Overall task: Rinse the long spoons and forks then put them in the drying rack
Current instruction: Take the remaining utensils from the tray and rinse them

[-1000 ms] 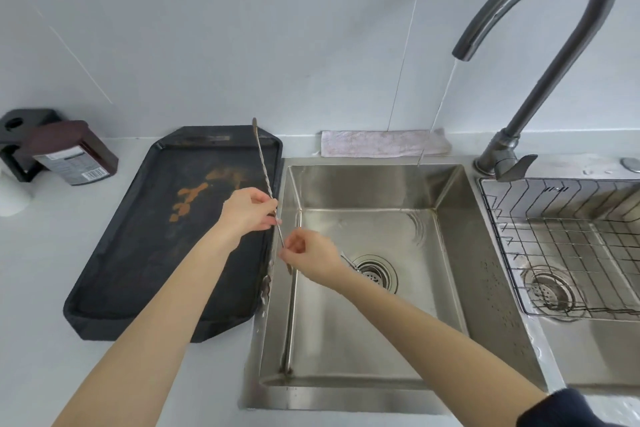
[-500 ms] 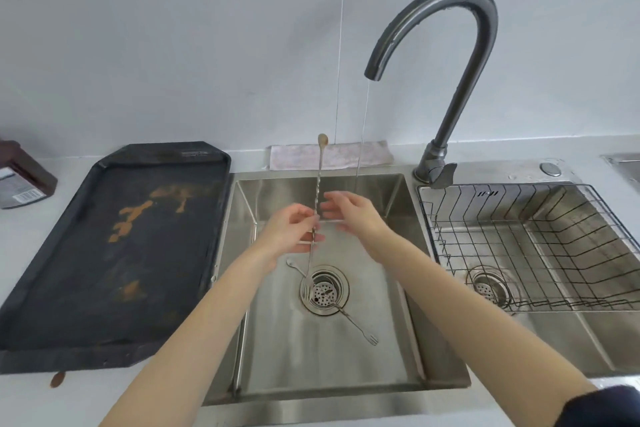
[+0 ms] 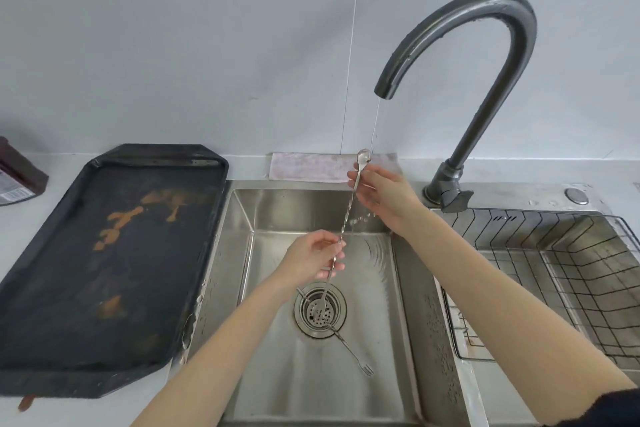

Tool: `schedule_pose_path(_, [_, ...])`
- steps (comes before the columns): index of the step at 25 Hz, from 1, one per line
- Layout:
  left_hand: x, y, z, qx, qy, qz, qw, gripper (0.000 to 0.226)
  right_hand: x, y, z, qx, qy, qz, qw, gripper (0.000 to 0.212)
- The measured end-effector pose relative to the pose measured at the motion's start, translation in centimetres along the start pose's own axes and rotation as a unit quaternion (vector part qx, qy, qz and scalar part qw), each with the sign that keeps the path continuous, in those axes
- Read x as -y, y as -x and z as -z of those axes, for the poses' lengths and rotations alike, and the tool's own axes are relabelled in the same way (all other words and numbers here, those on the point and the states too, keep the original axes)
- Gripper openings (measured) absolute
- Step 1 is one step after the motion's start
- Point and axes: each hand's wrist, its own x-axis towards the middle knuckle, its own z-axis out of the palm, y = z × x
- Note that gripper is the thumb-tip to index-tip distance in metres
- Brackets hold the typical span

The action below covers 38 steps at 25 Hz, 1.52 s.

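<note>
The pale tabletop (image 3: 52, 218) carries a black tray (image 3: 104, 270) stained with orange smears at left, a dark labelled container (image 3: 17, 177) at the far left edge, and a folded pinkish cloth (image 3: 311, 166) against the wall behind the sink (image 3: 408, 305).

left hand (image 3: 313, 258): fingers pinching, low | right hand (image 3: 384, 196): fingers apparently pinching, raised | forearms extended

A single wide-angle head view looks forward and steeply down from close above the counter's (image 3: 62, 204) front edge, facing the back wall (image 3: 173, 45). The sink (image 3: 408, 322) sits centred, straight edges bowing toward the frame's sides.
</note>
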Motion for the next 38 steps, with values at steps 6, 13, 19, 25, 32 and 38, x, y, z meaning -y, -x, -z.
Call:
schedule_pose_path(6, [-0.7, -1.2, -0.9, 0.005, 0.002, -0.005, 1.0, 0.01, 1.6, -0.7, 1.1, 0.016, 0.024, 0.026, 0.999, 0.017])
schedule_pose_path(13, [-1.1, -1.0, -2.2, 0.008, -0.02, -0.014, 1.0, 0.014, 2.1, -0.6, 1.5, -0.022, 0.082, 0.086, 0.993, 0.018])
schedule_pose_path(19, [-1.1, -0.4, -2.1, 0.034, -0.021, -0.03, 0.999, 0.018, 3.4, -0.8, 0.3, -0.018, 0.067, 0.079, 0.994, 0.018])
schedule_pose_path(25, [-1.6, -0.8, -1.9, 0.024, 0.012, -0.03, 0.999, 0.024, 1.9, -1.1, 0.1, 0.019, -0.013, 0.048, 0.999, 0.017])
schedule_pose_path(32, [-1.8, -0.1, -1.2, 0.076, -0.001, -0.023, 0.997, 0.021, 3.2, -1.9, 0.7, -0.018, -0.018, 0.075, 0.997, 0.022])
schedule_pose_path(38, [-2.8, 0.0, -0.2, 0.056, 0.076, -0.016, 0.995, 0.028, -0.6, -1.3, 1.4, 0.045, 0.441, 0.113, 0.889, 0.043])
